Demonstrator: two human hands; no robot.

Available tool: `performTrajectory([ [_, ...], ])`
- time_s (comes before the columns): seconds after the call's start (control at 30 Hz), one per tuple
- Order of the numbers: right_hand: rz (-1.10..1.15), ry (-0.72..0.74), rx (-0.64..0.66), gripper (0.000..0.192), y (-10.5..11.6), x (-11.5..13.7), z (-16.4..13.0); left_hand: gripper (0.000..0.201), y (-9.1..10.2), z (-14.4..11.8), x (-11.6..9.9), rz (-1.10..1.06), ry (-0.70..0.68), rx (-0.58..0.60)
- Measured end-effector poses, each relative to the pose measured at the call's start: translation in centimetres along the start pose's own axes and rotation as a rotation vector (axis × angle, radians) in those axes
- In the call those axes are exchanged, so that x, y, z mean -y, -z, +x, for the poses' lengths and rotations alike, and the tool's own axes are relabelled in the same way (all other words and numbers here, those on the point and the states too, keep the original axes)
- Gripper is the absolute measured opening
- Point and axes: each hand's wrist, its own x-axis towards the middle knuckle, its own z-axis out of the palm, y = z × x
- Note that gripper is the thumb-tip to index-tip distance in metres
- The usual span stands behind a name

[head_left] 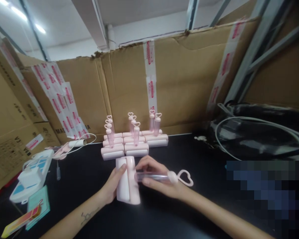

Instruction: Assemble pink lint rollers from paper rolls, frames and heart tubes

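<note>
A pink roller block (128, 181) is held upright on the black table (179, 149) by the left hand (112, 186), which is closed around its left side. The clear handle (161, 177) is gripped by the right hand (155, 177), just to the right of the block. Its long axis lies left to right, the open end is touching the block, and the heart loop is pointed to the right.

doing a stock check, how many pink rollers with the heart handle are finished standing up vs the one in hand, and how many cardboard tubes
Finished pink rollers standing upright at the back, by visible heart handles: about 7, since some overlap
Pink roller in work, held by left hand, handle in right hand: 1
Cardboard tube: 1
Total: about 9
</note>
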Motion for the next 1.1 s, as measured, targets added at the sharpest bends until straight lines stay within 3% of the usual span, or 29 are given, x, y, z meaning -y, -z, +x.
performTrajectory([
  [0.1, 0.021, -0.132, -0.137, 0.018, 1.5, 0.6, 0.3, 0.056, 1.1, 0.8, -0.8, -0.016, -0.129, -0.082],
  [0.27, 0.303, -0.018, -0.623, 0.020, 6.7, 2.5, 0.8, 0.052, 3.2, 2.0, -2.4, -0.125, -0.241, -0.186],
  [0.37, 0.372, -0.054, -0.700, 0.017, 8.1, 3.2, 0.8, 0.055, 3.8, 2.2, -2.3, -0.105, -0.293, -0.113],
  [0.5, 0.354, -0.152, -0.654, 0.020, 7.0, 2.5, 0.8, 0.066, 4.0, 1.9, -2.0, 0.229, -0.280, 0.278],
  [0.57, 0.322, -0.207, -0.608, 0.022, 6.0, 1.8, 0.8, 0.064, 4.3, 1.9, -2.2, 0.509, -0.286, 0.398],
  [0.63, 0.284, -0.252, -0.558, 0.024, 5.2, 1.2, 0.8, 0.055, 4.9, 2.0, -2.9, 0.819, -0.376, 0.359],
  [0.73, 0.234, -0.256, -0.484, 0.028, 4.4, 0.6, 0.6, 0.049, 6.3, 2.3, -4.2, 1.205, -0.503, 0.173],
  [0.83, 0.188, -0.213, -0.369, 0.031, 3.8, 0.7, 0.2, 0.062, 6.9, 1.8, -5.6, 1.388, -0.619, 0.001],
  [0.9, 0.160, -0.197, -0.277, 0.031, 3.1, 1.0, -0.2, 0.066, 6.1, 0.8, -6.2, 1.385, -0.711, -0.061],
  [0.97, 0.132, -0.180, -0.163, 0.028, 2.1, 1.5, -0.7, 0.061, 4.2, -0.7, -6.2, 1.287, -0.746, -0.006],
  [1.03, 0.101, -0.134, -0.037, 0.026, 1.0, 2.0, -1.1, 0.061, 1.6, -2.2, -5.7, 1.217, -0.724, 0.135],
  [1.1, 0.042, -0.073, 0.040, 0.027, 0.0, 2.2, -1.5, 0.078, -0.9, -3.1, -4.8, 1.298, -0.735, 0.211],
])
